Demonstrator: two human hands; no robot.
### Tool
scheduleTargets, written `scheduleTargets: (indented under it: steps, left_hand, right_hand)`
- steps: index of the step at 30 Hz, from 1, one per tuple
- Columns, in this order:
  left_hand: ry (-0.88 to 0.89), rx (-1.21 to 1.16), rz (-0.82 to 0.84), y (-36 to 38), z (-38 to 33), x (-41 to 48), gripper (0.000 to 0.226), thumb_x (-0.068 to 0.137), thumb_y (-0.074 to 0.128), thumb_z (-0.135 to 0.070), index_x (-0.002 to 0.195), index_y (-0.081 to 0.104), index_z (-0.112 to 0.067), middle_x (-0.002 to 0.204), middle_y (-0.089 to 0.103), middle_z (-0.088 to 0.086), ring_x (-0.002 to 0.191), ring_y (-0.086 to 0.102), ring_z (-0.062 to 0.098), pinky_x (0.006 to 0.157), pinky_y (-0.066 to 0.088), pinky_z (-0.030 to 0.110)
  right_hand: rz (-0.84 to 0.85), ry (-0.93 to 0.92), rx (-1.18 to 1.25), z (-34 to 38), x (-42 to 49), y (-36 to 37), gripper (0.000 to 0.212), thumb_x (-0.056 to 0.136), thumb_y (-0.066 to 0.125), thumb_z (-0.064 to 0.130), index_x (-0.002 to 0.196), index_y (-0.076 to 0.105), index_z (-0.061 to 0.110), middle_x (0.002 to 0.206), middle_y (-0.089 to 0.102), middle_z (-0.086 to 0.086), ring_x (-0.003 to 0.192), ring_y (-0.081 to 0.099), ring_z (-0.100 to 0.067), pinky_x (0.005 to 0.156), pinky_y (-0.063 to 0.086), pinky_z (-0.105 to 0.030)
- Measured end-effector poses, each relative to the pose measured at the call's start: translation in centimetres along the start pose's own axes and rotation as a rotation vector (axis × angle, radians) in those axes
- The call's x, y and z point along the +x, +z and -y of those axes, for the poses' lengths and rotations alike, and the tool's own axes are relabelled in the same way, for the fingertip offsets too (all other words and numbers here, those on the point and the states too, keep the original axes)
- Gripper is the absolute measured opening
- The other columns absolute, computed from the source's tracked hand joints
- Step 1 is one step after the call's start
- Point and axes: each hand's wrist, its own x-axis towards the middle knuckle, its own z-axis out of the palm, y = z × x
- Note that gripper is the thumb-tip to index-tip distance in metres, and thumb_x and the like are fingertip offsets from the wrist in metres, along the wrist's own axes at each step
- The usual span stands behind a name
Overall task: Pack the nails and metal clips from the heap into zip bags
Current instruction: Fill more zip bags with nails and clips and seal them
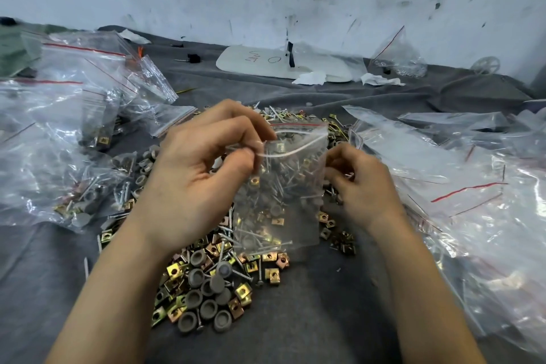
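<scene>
Bare forearms lead to a left hand (201, 168) pinching the small clear zip bag (283, 186) at its mouth; the right hand (360, 183), closed on small hardware, should drop it deep inside.

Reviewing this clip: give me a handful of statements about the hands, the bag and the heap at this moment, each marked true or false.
1. The left hand pinches the top edge of the small zip bag. True.
2. The small zip bag is sealed shut. False: its mouth gapes open at the red-striped top.
3. The right hand is at the bag's right edge, its fingers curled. True.
4. The bag held up is empty. False: nails and a few brass-coloured clips show inside it.
5. The heap of clips, nails and grey caps lies on a white tray. False: it lies on the grey cloth.
6. Filled zip bags are piled to the left of the hands. True.
</scene>
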Motion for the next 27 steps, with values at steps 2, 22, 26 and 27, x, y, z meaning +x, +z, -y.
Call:
scheduleTargets:
  steps: [2,22,26,27]
  left_hand:
    - [-0.001,0.004,0.002,0.1,0.1,0.0,0.019,0.080,0.042,-0.018,0.069,0.053,-0.008,0.096,0.063,0.005,0.076,0.057,0.005,0.069,0.042,0.023]
    - [-0.006,0.028,-0.030,-0.2,0.5,0.1,0.019,0.078,0.042,-0.018,0.065,0.053,-0.012,0.095,0.063,0.000,0.089,0.059,0.012,0.075,0.041,0.019]
    - [-0.016,0.005,-0.031,-0.2,0.6,0.1,0.019,0.079,0.042,-0.018,0.067,0.055,-0.010,0.095,0.063,0.000,0.085,0.059,0.011,0.073,0.042,0.018]
    - [-0.018,0.004,-0.031,-0.2,0.6,0.1,0.019,0.079,0.042,-0.018,0.067,0.055,-0.010,0.095,0.063,0.000,0.085,0.058,0.010,0.073,0.042,0.018]
  right_hand:
    - [0.044,0.032,-0.079,-0.3,0.1,-0.4,0.029,0.087,0.066,0.008,0.071,0.057,0.031,0.075,0.061,0.015,0.067,0.057,0.003,0.055,0.039,-0.008]
    - [0.074,0.197,-0.618,-0.1,-0.8,3.0,0.018,0.091,0.058,0.029,0.098,0.063,0.014,0.110,0.062,-0.009,0.115,0.041,-0.032,0.088,0.040,-0.038]
    - [0.153,0.276,-0.626,0.1,-0.6,2.9,0.028,0.087,0.062,0.042,0.083,0.056,0.015,0.121,0.055,-0.009,0.122,0.036,-0.034,0.098,0.036,-0.042]
    - [0.160,0.299,-0.609,0.1,-0.6,2.8,0.032,0.085,0.063,0.045,0.078,0.052,0.016,0.121,0.055,-0.010,0.124,0.035,-0.035,0.099,0.036,-0.042]
